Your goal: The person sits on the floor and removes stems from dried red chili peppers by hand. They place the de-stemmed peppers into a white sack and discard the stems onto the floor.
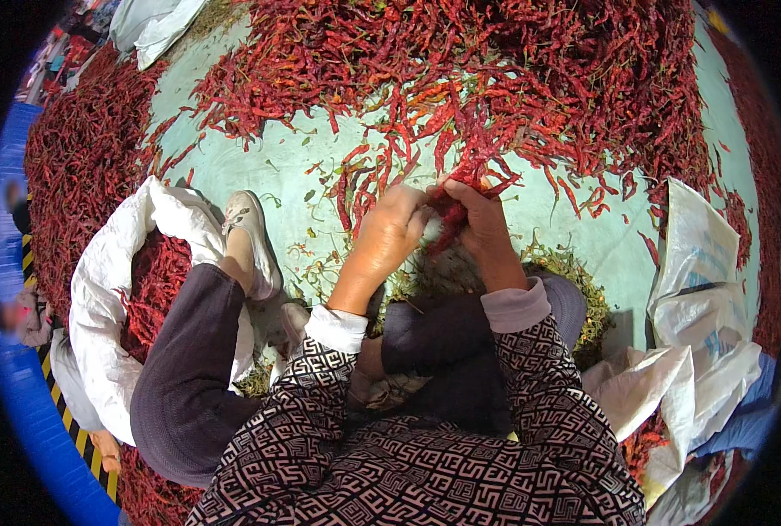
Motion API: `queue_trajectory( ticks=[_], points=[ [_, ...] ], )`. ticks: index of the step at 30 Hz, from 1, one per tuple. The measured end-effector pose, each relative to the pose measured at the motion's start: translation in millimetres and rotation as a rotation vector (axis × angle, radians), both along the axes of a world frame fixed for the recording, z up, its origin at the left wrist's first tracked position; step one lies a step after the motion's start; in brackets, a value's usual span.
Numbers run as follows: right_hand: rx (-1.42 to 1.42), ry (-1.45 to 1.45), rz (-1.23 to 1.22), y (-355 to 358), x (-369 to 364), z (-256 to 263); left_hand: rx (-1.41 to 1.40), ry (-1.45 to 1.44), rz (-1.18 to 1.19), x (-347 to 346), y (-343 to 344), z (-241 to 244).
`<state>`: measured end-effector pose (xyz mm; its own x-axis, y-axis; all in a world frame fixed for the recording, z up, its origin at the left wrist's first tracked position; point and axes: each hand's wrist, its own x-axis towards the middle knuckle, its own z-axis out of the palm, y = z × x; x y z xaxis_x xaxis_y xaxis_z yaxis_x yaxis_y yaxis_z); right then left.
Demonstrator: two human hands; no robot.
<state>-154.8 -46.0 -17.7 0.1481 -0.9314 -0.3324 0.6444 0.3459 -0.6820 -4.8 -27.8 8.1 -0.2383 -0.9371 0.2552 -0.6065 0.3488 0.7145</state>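
Observation:
My right hand (485,227) grips a bunch of dried red chillies (474,158), its thumb lying across them. Some of the pods stick up past the fingers, and others hang below toward my lap. Close against the bunch is my left hand (390,227), fingers curled and slightly blurred; whether it pinches a pod or stem cannot be made out. Loose chillies (364,177) lie on the pale green sheet (298,158) just beyond my hands. Bits of green stem (305,256) are scattered on the sheet in front of me.
A large heap of chillies (561,72) spreads ahead. At left stands an open white sack (94,296) with chillies inside, beside my shoe (249,230). Another white sack (693,289) is at right. A stem pile (591,309) lies by my right knee. People are at the far left.

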Motion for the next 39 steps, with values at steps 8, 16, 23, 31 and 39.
queue_trajectory(
  ticks=[8,16,23,31,39],
  points=[
    [0.053,-0.059,-0.046,3,0,-5,0.090,-0.196,-0.007,2,-17,2],
    [0.009,-0.093,-0.125,3,-17,25,0.268,0.061,0.041,41,-24,-64],
    [-0.021,-0.080,-0.079,-8,-18,15,0.244,-0.522,0.134,53,-84,-98],
    [-0.073,0.019,-0.099,-5,-12,25,0.908,0.842,0.191,86,-74,-69],
    [-0.013,-0.106,-0.099,-3,-23,30,0.284,-0.152,0.075,76,-102,-79]
  ],
)
